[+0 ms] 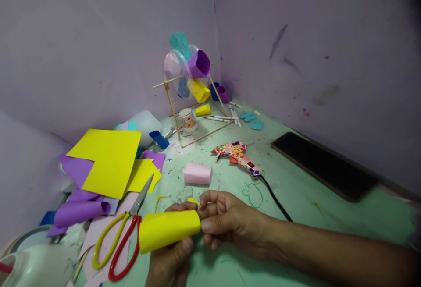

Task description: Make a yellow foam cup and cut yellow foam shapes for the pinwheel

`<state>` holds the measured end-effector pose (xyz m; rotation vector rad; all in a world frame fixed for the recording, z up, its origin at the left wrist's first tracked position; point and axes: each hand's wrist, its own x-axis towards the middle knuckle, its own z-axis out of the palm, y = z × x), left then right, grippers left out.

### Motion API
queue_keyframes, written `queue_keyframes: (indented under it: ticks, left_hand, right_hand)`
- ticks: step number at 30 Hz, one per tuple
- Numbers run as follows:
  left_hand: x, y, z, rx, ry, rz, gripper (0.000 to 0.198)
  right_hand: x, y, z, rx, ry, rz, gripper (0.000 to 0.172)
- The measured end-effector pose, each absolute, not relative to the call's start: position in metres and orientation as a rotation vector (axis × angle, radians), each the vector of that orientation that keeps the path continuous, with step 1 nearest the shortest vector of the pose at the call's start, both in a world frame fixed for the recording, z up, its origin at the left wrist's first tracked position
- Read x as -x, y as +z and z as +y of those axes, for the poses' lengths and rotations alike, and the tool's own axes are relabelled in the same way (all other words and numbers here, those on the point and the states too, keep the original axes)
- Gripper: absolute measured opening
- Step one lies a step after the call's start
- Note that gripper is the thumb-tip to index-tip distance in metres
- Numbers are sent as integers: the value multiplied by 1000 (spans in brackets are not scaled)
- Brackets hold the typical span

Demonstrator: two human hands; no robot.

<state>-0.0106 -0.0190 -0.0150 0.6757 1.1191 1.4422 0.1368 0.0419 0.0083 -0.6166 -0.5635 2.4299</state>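
Observation:
A rolled yellow paper tube [169, 230] lies across the fingers of my left hand [171, 260], which is closed around it from below with the thumb at the near side. At the tube's right end, my right hand [226, 219] pinches the paper edge between thumb and fingers. Just left of the tube lie scissors [131, 225] with one yellow and one red handle, blades pointing away and apart. Beyond my hands a pale pink paper tube [198, 174] rests on its side on the green tabletop [312, 243].
A flowered glue gun [235, 153] with a black cord lies right of centre, near a dark phone [324, 164]. Behind stands a stick frame [173, 109] carrying a wheel with coloured paper cups, over a paper cup [187, 120]. Paper sheets [108, 157] pile up at left.

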Motion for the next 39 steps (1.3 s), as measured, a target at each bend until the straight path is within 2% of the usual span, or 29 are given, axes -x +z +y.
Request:
queue_keyframes:
  ticks: [7, 14, 18, 22, 29, 35, 39]
  left_hand:
    - [4, -13, -21, -676, 1475, 1203, 40]
    - [1, -9, -17, -605, 1498, 1197, 42]
    - [1, -4, -17, -552, 1427, 1158, 42]
    - [3, -6, -19, -528, 1398, 1187, 51]
    - [3, -8, -23, -536, 1447, 1187, 63]
    - [6, -5, -23, -488, 1511, 1217, 57]
    - [12, -5, -20, -513, 1443, 1190, 60]
  right_hand:
    - [-129, 1, 37, 698, 2152, -636, 37]
    - [-132, 7, 37, 799, 1920, -995, 28]
    - [-128, 6, 37, 768, 1971, -1076, 36]
    - [-126, 2, 37, 778, 2055, -1035, 27]
    - [-129, 2, 40, 665, 2109, -881, 21]
    - [-129, 0, 41, 780, 2080, -919, 26]
    - [-129, -2, 42, 829, 2128, -875, 38]
